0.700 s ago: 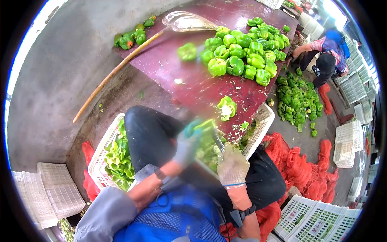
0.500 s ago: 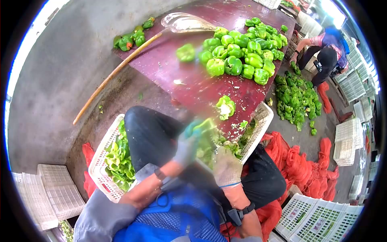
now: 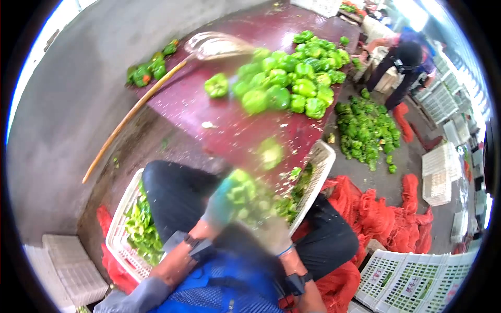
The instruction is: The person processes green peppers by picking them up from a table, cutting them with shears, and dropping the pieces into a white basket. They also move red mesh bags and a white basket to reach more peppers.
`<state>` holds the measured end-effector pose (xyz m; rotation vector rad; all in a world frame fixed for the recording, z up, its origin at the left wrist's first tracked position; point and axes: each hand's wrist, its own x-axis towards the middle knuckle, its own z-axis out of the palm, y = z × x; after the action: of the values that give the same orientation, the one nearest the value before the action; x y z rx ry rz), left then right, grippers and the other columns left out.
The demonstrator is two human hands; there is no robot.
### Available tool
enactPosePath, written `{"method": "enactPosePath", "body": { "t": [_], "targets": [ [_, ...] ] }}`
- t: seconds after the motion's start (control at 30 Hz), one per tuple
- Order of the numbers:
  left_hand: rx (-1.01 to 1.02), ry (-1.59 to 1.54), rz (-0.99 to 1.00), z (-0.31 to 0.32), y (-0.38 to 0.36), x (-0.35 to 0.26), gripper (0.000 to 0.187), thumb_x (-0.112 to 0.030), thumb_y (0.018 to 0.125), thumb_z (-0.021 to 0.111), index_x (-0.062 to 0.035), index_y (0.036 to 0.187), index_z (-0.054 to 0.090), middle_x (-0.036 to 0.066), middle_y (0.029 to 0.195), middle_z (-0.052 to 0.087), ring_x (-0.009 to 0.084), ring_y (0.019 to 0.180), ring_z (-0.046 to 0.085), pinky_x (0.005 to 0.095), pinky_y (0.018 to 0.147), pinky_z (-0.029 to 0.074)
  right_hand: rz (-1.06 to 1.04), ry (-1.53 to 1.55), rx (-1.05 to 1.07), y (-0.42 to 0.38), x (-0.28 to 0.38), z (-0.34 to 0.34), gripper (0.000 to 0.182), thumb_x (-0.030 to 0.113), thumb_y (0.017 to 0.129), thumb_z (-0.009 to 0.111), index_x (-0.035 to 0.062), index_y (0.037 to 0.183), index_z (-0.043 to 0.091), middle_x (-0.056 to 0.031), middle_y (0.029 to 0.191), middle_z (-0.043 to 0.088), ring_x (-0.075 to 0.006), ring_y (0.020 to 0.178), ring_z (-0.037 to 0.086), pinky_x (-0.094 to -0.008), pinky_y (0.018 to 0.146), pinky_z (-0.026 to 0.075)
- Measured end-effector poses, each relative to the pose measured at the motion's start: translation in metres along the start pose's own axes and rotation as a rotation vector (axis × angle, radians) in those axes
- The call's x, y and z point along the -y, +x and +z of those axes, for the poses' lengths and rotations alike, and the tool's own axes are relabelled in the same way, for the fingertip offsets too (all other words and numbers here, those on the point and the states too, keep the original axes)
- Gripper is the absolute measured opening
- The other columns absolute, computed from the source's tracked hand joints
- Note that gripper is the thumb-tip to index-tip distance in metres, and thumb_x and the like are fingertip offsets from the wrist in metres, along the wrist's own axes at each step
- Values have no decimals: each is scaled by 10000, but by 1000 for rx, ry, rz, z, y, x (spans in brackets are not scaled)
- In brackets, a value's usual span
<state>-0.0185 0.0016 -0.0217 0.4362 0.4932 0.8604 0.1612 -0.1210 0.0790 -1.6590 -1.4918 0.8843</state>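
Observation:
My left hand (image 3: 218, 204), in a pale glove with green on it, is wrapped round a green bell pepper (image 3: 241, 187) above my lap. My right hand (image 3: 272, 235), in a whitish glove, is close to the pepper's lower right. Blur smears its fingers, so I cannot make out what it holds. Just beyond the hands, a pale green pepper (image 3: 271, 153) lies on the dark red table (image 3: 193, 117). Farther back is a heap of whole green bell peppers (image 3: 305, 86), with one pepper (image 3: 216, 85) apart at its left.
White crates with green pieces stand left (image 3: 121, 245) and right (image 3: 313, 188) of my legs. A long wooden handle (image 3: 130, 120) slants off the table. Red net sacks (image 3: 376, 214) and a pepper pile (image 3: 368, 130) lie right, near a bending person (image 3: 409, 57).
The whole view has shifted, so the table and its peppers appear farther left and lower. My left hand still grips the pepper, now showing more of it. My right hand stays beside it.

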Motion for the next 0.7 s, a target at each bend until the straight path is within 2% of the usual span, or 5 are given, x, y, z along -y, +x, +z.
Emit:
{"method": "enactPosePath", "body": {
  "t": [0.27,0.33,0.5,0.53,0.7],
  "targets": [
    [-123,69,6,-17,11,19,390,-213,1203,584,-16,1533,650,116,1431,746,278,1246,748,412,1106,609,-315,-397,-289,31,-24,42,507,282,961,836,102,1387,629,-183,1229,729,-406,902,778,-532,752,623],
    [-92,-30,-16,-56,17,31,396,-199,1200,569,-2,1530,664,115,1411,768,268,1240,757,407,1115,609,-95,-380,-20,43,-33,48,444,270,966,821,98,1329,633,-184,1182,729,-421,924,778,-537,771,627],
    [-275,169,-38,-46,15,24,473,-377,1216,524,-47,1519,678,92,1439,759,247,1283,740,396,1094,616,-342,-348,-236,66,-48,51,404,185,976,839,58,1325,680,-127,977,758,-328,829,790,-463,690,608],
    [-205,94,-37,5,11,4,359,-427,1204,567,-166,1412,699,-25,1117,773,124,921,737,301,709,569,-329,-351,-241,68,-42,38,404,185,976,839,58,1325,680,-127,977,758,-328,829,790,-463,690,608],
    [-196,150,-5,8,20,-9,508,-472,1223,498,-122,1562,642,109,1449,744,222,1183,747,381,997,618,269,1015,-271,76,-63,-4,334,109,1063,791,51,1375,684,-4,891,690,-130,583,602,-319,490,471]
  ]
}}
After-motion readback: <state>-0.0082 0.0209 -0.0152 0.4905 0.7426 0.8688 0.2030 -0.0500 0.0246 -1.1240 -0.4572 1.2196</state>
